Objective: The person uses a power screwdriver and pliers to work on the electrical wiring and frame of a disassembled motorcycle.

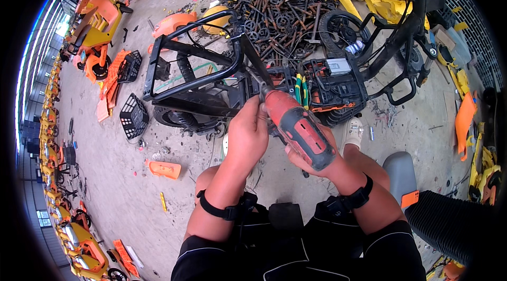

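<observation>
One driver (296, 127) is sitting nose-forward at the near side of the black frame (194, 87). The right hand (329, 135) is gripping it, fingers wrapped round the handle. The left hand (248, 130) is resting by the nose, fingers curled; whether they are pinching anything, the inspector cannot tell. The driver is looking rigid, fairly heavy and not fragile; its handle is offering the surest hold, smooth casing probably less. Count is standing at: one pliers (298, 90), two baskets (134, 117), one phone (410, 199).
</observation>
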`<state>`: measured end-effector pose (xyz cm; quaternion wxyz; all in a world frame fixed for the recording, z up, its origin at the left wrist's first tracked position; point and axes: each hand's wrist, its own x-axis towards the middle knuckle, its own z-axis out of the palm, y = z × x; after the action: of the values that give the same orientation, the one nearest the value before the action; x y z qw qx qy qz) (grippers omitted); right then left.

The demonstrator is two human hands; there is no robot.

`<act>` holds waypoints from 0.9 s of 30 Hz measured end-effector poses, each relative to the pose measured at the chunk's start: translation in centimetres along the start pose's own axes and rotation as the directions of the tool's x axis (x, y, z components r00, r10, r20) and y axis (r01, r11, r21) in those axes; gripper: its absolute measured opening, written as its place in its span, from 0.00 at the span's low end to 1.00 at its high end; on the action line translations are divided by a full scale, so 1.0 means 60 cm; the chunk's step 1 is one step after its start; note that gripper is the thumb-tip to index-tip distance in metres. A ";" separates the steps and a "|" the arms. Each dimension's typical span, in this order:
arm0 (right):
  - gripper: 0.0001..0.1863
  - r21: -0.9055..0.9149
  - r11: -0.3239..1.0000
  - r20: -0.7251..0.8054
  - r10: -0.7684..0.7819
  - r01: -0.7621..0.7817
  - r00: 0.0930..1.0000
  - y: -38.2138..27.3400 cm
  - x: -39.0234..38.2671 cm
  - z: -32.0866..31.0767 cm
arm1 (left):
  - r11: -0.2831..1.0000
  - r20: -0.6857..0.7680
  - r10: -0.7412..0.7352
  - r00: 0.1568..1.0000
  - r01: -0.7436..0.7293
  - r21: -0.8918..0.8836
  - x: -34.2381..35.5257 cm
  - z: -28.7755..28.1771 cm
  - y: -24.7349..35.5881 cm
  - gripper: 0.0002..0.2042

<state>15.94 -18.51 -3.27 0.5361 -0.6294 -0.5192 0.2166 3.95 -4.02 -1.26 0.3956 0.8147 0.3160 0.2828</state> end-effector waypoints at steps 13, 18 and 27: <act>0.25 0.063 0.998 0.018 0.017 -0.018 1.000 0.004 0.004 0.010 | 0.980 0.154 -0.078 0.985 0.104 -0.167 0.003 0.003 -0.016 0.13; 0.26 0.074 0.996 0.053 0.053 -0.057 0.997 -0.005 0.005 0.010 | 0.985 0.201 -0.064 0.977 0.094 -0.145 0.001 0.008 -0.038 0.12; 0.21 0.102 0.994 0.031 0.043 -0.046 0.999 -0.002 0.005 0.016 | 0.907 0.263 -0.152 0.953 0.240 -0.345 -0.001 0.007 -0.017 0.13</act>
<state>15.21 -17.85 -3.38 0.5552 -0.6091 -0.5011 0.2639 3.90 -3.75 -2.32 0.6035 0.7157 0.2894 0.1998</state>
